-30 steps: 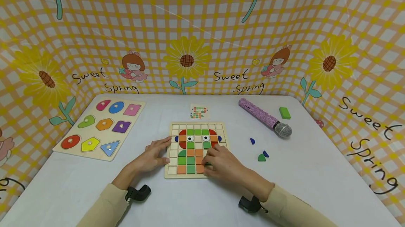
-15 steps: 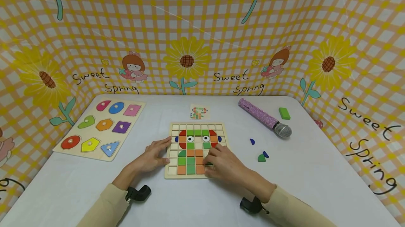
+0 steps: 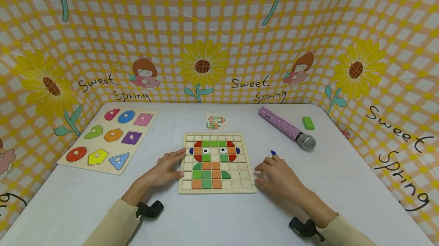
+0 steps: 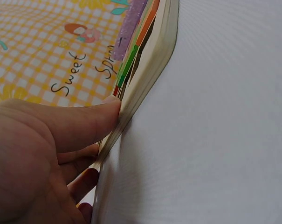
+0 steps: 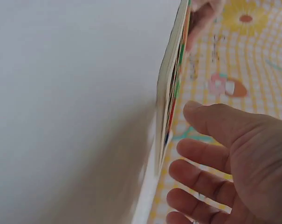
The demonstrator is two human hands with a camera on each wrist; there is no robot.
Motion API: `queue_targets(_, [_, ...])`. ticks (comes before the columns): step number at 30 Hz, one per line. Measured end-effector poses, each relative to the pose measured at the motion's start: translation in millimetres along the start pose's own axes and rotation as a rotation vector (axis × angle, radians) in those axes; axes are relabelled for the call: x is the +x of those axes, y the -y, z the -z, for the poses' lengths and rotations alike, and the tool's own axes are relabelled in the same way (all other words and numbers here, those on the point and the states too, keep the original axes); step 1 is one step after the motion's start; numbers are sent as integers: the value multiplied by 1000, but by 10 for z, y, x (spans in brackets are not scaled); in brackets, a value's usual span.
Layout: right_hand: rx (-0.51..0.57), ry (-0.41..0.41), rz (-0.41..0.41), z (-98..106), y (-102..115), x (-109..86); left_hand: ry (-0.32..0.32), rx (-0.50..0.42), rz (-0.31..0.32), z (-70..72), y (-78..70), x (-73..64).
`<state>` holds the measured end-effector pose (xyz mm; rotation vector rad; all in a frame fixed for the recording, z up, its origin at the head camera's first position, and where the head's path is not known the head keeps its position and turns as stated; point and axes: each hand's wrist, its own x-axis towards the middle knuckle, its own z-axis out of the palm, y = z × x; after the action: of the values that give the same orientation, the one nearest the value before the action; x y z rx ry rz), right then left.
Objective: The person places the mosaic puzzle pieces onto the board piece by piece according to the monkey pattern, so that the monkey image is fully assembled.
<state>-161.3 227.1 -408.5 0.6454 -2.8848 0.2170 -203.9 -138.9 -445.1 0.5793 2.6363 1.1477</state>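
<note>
A wooden grid board [image 3: 241, 190] lies on the table, with coloured square and rounded tiles forming a figure with two eyes. My left hand [image 3: 165, 170] rests against its left edge; in the left wrist view the thumb [image 4: 89, 123] touches the board's rim. A dark green rounded tile [image 3: 226, 175] sits in the grid's lower right part. My right hand [image 3: 279, 177] hovers just right of the board, its fingers [image 5: 201, 179] apart and holding nothing. Beyond its fingertips a blue half-round piece [image 3: 273, 152] partly shows.
A small picture card [image 3: 217, 121] lies behind the board. At the left is a knob puzzle [image 3: 106, 141] with several coloured shapes. A glittery purple microphone [image 3: 281, 124] and a green block [image 3: 308, 123] lie at the back right.
My right hand has left the board and moved right, uncovering the dark green rounded tile in the grid. It now hides the loose green and blue pieces. My left hand stays put.
</note>
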Motion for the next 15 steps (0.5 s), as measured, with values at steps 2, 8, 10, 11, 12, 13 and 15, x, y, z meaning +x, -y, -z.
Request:
queue_targets(2, [-11, -13, -29, 18, -106, -67, -1, 0, -1, 0, -1, -1])
queue_targets(8, [-3, -26, -116, 81, -375, -240, -2, 4, -1, 5, -1, -2])
queue_targets(10, [-12, -30, -133, 101, -444, -289, 0, 5, -4, 8, -2, -3])
queue_targets(11, [-15, -32, -142, 110, -471, -311, 2, 8, -5, 9, -3, -3])
queue_targets(12, [-15, -32, -150, 120, -495, -331, 2, 11, -7, 9, -2, -3])
queue_targets(13, [-12, -29, -160, 128, -517, -348, 1, 13, -7, 8, -1, -3])
queue_targets(15, [-2, -20, -182, 138, -551, -375, 0, 16, -5, 3, 0, -2])
